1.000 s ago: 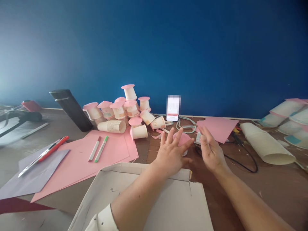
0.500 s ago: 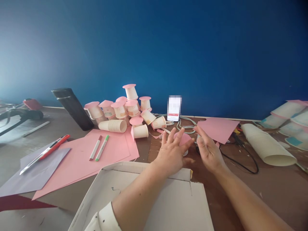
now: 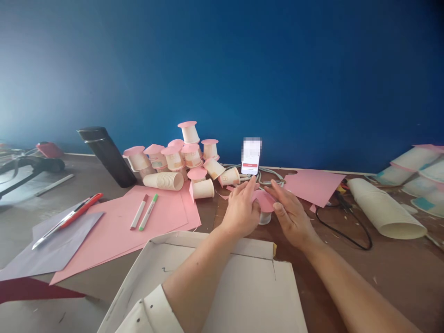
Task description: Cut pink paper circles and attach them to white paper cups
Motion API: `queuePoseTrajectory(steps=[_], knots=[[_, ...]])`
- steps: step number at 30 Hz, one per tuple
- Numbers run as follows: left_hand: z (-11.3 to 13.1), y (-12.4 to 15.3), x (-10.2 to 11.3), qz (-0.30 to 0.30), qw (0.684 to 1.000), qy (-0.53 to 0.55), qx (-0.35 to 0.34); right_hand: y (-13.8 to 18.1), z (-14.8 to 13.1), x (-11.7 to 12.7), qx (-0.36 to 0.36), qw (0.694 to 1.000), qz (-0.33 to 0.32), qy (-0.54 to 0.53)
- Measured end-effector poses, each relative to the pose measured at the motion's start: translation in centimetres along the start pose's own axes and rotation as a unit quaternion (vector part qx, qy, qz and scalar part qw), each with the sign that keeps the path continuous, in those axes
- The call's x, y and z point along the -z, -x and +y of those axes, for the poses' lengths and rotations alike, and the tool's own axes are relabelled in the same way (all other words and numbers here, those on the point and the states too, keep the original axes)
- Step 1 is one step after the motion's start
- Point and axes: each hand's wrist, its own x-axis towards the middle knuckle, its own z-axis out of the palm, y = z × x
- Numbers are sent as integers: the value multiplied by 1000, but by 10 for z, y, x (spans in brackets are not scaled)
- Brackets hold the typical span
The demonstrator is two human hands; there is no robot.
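Between my hands a paper cup (image 3: 265,218) stands upside down with a round pink paper top (image 3: 265,200) on it. My left hand (image 3: 242,207) is at its left side, fingers stretched forward and the thumb near the paper's edge. On the other side, my right hand (image 3: 293,215) is open, fingertips close to the pink top. Whether either hand touches the paper I cannot tell. Behind them a lit phone (image 3: 250,159) leans against the wall, its screen partly blurred. Under my left forearm lies a white board (image 3: 256,291).
Pink-topped cups (image 3: 173,159) are piled at the back left, near a black flask (image 3: 107,157). Stacked cups (image 3: 163,181), two markers (image 3: 148,212) and a red utility knife (image 3: 69,218) lie on paper sheets (image 3: 114,231). At right are a cup stack (image 3: 385,208) and a cable (image 3: 367,233).
My left hand has drawn back from over the pink top to its left side, its fingers now closer together. The right hand has shifted slightly left, and the capped cup shows more fully.
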Motion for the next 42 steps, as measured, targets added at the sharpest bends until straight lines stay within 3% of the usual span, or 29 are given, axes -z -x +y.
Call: queuePoseTrajectory(steps=[27, 42], knots=[[-2, -1, -6, -31, 997, -72, 6, -1, -4, -2, -12, 999, -14, 45], [-3, 0, -7, -29, 999, -28, 0, 2, -2, -5, -16, 1000, -18, -1]])
